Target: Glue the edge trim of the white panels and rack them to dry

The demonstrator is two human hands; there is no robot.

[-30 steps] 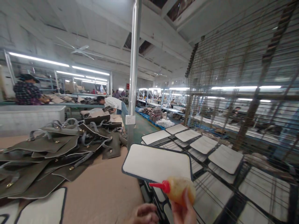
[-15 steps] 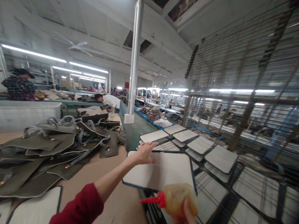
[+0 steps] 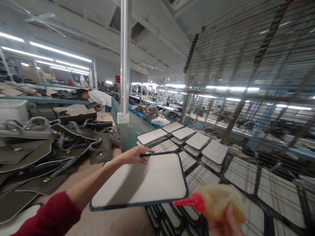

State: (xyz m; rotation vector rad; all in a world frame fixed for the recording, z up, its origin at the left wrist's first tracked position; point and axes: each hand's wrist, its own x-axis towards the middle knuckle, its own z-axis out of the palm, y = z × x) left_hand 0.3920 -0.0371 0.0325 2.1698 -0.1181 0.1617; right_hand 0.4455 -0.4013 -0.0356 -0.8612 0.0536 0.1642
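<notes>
My left hand (image 3: 137, 155) pinches the far edge of a white panel (image 3: 147, 180) with a dark border and rounded corners. The panel slopes across the brown work surface and over the edge of the rack. In my right hand (image 3: 228, 221), at the lower right, is a squeeze glue bottle (image 3: 216, 200) with cloudy yellow contents. Its red nozzle (image 3: 188, 203) points left, close to the panel's near right corner. Only the thumb and part of my right hand show; the other fingers are hidden by the bottle or out of view.
Olive bag pieces (image 3: 29, 154) with handles lie heaped on the left. A wire rack (image 3: 221, 178) carries several white panels, and its upper grids rise at right. A metal post (image 3: 124, 65) with a socket box stands ahead. A person (image 3: 102, 100) bends over a table beyond.
My left hand has closed on the panel's far edge, and the panel has shifted left and toward me. The bottle has moved right in view. My view has turned right.
</notes>
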